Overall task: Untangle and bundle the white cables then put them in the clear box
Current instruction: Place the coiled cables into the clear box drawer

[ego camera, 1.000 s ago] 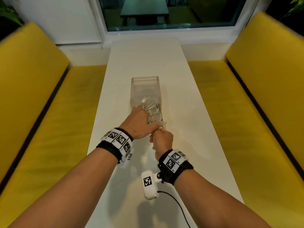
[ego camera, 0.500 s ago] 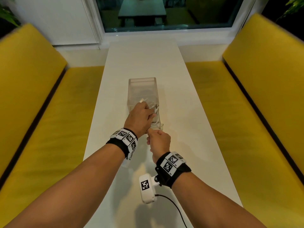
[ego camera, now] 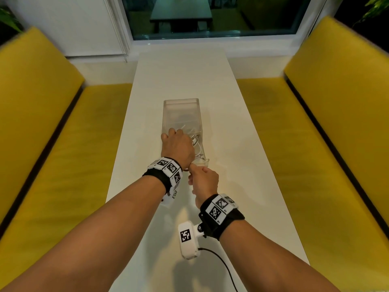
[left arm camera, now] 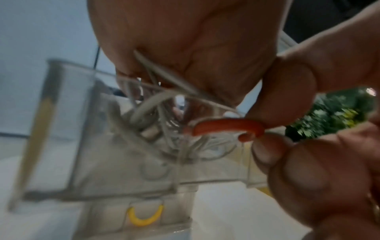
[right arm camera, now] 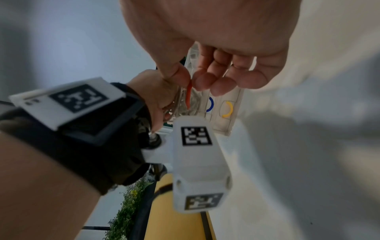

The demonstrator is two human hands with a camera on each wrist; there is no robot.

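So my left hand [ego camera: 177, 147] was down in the near end of the clear box [ego camera: 181, 104], fingers curled around the bunch of white cables [ego camera: 196, 142], pretty much holding the whole loop together inside the box. From the left wrist view you could see the cable strands [left arm camera: 156, 104] running out from under my palm and down into the box, though it was all kinda blurry so I couldn't tell how tidy the bundle actually was

My right hand [ego camera: 203, 182] was just in front of the box's near edge, right up against my left wrist, thumb and forefinger clamped on a red rubber band [right arm camera: 188, 95]. In the left wrist view the band [left arm camera: 228, 127] showed as a little red curve pinched between my fingertips [left arm camera: 287, 97], sitting right beside the cables. I honestly couldn't tell whether it was already looped around them or just next to them

The box sat about mid-length on the white table [ego camera: 181, 66], long side running away from me. At the near end of the box there were small compartments, one holding a blue band [right arm camera: 210, 104] and one a yellow band [right arm camera: 228, 109]

Yellow benches [ego camera: 40, 106] ran down both sides of the table, and there was a window [ego camera: 210, 15] at the far end
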